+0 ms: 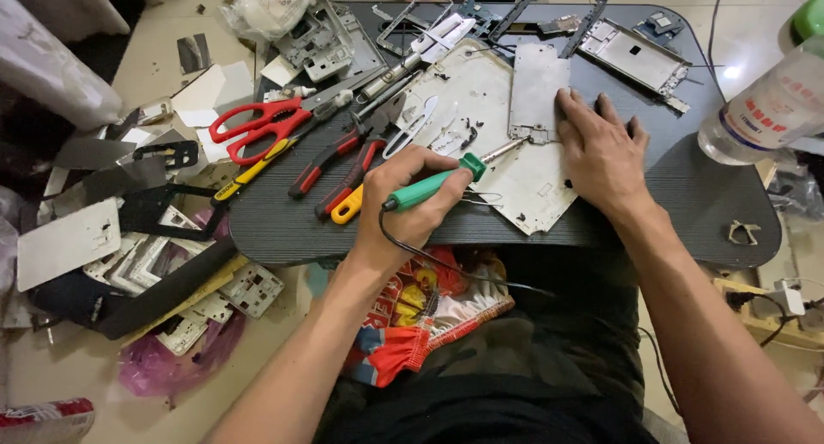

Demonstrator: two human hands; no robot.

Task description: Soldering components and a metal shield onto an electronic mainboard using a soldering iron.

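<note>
Landmark: dark lap table [283, 229]. Near edge: left hand [412, 195] is gripping a green soldering iron [429, 186], fingers curled tight round its handle. Iron's long axis is running up-right, tip meeting a metal plate [536, 88] mid-table. Right hand [601, 152], nearer the plate, is pressing it flat, fingers together. Left of centre: red scissors [257, 126].

The left hand [412, 199] is curling in a closed pen-style grip near the front edge of the lap table [704, 195], forearm angling up from lower left, while the right hand [601, 152] is lying flat, fingers spread, mid-table.
</note>
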